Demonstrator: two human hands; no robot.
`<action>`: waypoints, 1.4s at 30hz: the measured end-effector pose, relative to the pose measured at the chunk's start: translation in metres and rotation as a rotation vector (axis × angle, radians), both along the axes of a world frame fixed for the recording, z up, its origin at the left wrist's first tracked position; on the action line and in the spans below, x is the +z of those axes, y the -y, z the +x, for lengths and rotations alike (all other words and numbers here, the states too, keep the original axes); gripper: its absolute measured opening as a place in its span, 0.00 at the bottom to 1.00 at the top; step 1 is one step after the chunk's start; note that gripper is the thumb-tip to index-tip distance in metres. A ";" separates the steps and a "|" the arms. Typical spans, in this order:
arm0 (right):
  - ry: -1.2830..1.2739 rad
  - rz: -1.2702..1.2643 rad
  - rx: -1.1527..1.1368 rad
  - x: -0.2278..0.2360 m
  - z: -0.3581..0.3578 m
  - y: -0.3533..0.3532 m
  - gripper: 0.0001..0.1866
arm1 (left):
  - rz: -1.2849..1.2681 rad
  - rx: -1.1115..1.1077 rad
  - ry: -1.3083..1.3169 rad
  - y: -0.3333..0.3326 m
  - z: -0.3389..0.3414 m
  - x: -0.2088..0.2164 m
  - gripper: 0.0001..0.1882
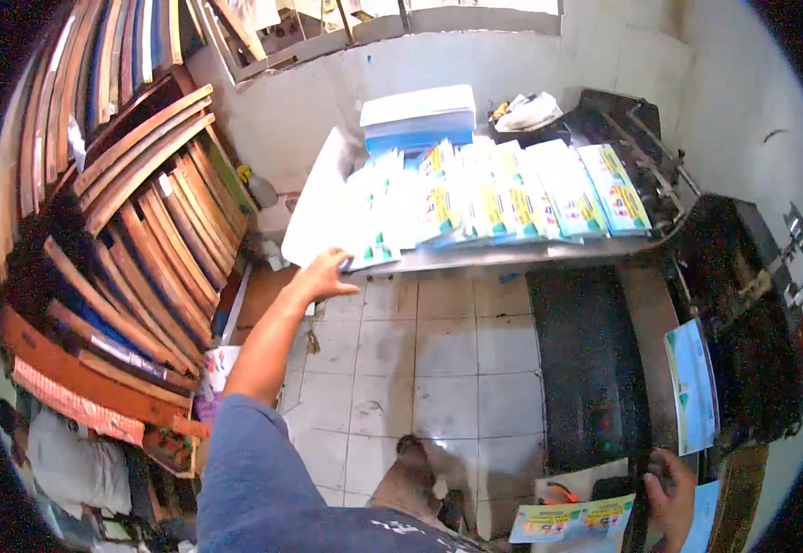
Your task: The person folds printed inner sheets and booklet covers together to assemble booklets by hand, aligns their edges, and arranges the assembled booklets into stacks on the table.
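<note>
My left hand (325, 274) reaches to the near left edge of a metal table (438, 262), thumb apart from the fingers. It is open, beside the corner of a printed sheet (378, 251). Several rows of overlapping printed sheets (521, 198), white, yellow, green and blue, cover the tabletop. At the lower right my right hand (670, 488) has its fingers curled; what they grip, if anything, is hidden. Close to its left side lies a yellow and blue printed sheet (574, 520). Just above it is a light blue printed sheet (693, 392).
Wooden frames (157, 249) fill racks along the left. A paper stack (420, 118) stands at the table's back, near a white cloth-like bundle (528, 112). Dark machinery (742, 267) with metal rods lines the right. Below are white floor tiles (447, 346) and a black panel (590, 359).
</note>
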State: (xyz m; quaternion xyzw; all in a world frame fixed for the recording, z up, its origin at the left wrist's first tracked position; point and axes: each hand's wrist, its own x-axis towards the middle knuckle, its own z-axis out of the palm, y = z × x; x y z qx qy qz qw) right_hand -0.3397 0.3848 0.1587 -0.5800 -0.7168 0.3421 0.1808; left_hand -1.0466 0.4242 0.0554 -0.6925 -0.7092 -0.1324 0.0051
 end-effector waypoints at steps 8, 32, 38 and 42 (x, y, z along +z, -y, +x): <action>-0.264 0.095 0.183 -0.012 -0.263 -0.078 0.22 | -0.071 0.410 0.094 -0.043 0.027 -0.026 0.37; -0.169 -0.119 0.668 -0.060 -0.561 -0.260 0.43 | 0.055 0.797 0.432 -0.055 -0.060 0.112 0.15; -0.200 -0.069 0.668 -0.058 -0.558 -0.262 0.40 | 0.156 0.963 0.280 -0.050 -0.062 0.165 0.15; -0.358 -0.101 0.675 -0.038 -0.570 -0.269 0.42 | 0.656 0.829 0.603 -0.059 -0.064 0.204 0.13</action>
